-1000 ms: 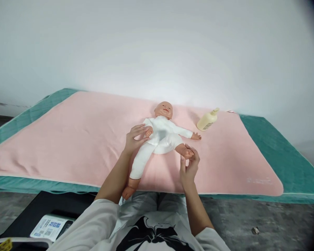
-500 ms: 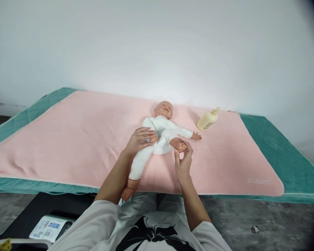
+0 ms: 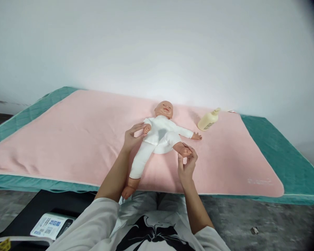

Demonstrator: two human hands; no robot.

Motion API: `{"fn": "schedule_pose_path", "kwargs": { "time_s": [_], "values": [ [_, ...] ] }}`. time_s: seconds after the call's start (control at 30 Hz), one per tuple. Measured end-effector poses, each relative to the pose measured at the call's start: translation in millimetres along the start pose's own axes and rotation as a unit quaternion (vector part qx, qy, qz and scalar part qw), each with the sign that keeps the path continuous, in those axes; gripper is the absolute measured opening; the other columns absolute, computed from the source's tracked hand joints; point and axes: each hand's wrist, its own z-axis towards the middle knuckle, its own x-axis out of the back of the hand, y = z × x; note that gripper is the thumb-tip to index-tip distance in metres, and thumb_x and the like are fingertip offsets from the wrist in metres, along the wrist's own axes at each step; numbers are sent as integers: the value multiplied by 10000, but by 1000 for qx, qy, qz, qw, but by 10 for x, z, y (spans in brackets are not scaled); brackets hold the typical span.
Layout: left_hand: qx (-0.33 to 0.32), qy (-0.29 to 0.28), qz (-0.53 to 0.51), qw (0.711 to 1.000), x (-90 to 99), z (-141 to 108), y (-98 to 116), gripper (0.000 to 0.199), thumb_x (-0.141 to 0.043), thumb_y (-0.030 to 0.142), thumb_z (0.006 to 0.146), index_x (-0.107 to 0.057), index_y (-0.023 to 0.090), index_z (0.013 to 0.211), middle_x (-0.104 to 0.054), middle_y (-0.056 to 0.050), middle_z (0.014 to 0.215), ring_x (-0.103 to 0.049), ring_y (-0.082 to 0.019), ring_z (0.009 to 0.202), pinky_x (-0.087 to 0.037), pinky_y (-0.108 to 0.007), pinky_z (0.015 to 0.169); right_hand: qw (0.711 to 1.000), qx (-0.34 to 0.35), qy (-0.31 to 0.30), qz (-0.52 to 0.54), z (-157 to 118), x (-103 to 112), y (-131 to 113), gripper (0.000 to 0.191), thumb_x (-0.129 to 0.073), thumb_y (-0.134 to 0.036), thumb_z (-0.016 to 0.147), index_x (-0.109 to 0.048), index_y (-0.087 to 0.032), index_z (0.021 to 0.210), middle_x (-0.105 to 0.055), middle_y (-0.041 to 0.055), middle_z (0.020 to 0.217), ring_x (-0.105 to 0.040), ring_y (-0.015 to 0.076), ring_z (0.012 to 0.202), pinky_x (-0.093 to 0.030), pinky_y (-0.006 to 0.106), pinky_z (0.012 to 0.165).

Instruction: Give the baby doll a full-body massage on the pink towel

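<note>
A baby doll in white clothing lies on its back on a pink blanket, head toward the wall. My left hand is closed on the doll's hand at the left of its body. With my right hand I grip the doll's foot, its leg bent and raised. The other leg lies stretched toward me, its foot over the table's front edge. To the right, the doll's other arm is spread out on the blanket.
A pale yellow pump bottle stands right of the doll, near the wall. Green quilted padding shows around the blanket. At lower left a white package lies on a black surface. A small object is on the floor.
My left hand has moved left with the doll's hand, away from its belly. My right hand has shifted slightly right and down with the foot, so the bent leg reaches further out.
</note>
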Motion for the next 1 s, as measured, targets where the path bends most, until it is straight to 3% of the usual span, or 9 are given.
{"fn": "schedule_pose_path", "kwargs": {
  "time_s": [0.27,0.43,0.5,0.63,0.77,0.9,1.0],
  "values": [
    [58,209,-106,971,128,103,-89,353,-780,384,729,-718,207,1028,-700,-87,1104,-645,-215,1087,-467,-399,1034,999,10,29,29,-269,267,82,456,-598,-238,852,-420,-218,1272,-587,148,1252,-612,262,1164,-526,508,945],
    [109,260,-195,939,243,173,-176,322,-709,441,793,-676,247,1048,-628,-58,1245,-585,-179,1189,-462,-304,1024,999,9,13,30,-412,434,110,501,-605,-207,849,-418,-221,1314,-607,150,1270,-607,264,1191,-519,503,963],
    [163,296,-219,915,279,183,-203,279,-666,435,833,-665,261,1052,-610,-48,1273,-567,-162,1210,-467,-260,1002,1000,-6,4,16,-487,483,122,509,-598,-205,858,-414,-215,1333,-602,158,1293,-595,264,1213,-514,499,974],
    [242,367,-316,841,323,206,-255,204,-605,398,892,-659,252,1023,-622,-39,1232,-574,-139,1180,-474,-230,980,999,-42,-26,-20,-709,563,157,506,-592,-221,869,-432,-200,1348,-584,159,1333,-570,268,1247,-512,484,993],
    [263,391,-365,803,353,228,-318,172,-579,391,916,-663,244,947,-642,-31,1140,-601,-125,1115,-480,-250,990,997,-45,-39,-51,-975,592,180,532,-616,-231,858,-455,-197,1364,-566,147,1363,-556,278,1262,-510,490,1007],
    [251,382,-360,813,362,220,-350,195,-606,422,895,-673,244,936,-640,-31,1146,-611,-128,1094,-496,-256,972,993,-47,-52,-93,-1229,540,190,554,-625,-232,860,-454,-198,1385,-558,140,1374,-532,286,1284,-483,517,1035],
    [248,378,-343,824,351,213,-339,122,-652,314,876,-666,244,975,-657,-32,1092,-631,-122,1048,-509,-246,945,987,-40,-55,-143,-1390,477,219,539,-644,-270,855,-482,-191,1363,-562,147,1369,-518,304,1294,-495,532,1011]
  ]
}}
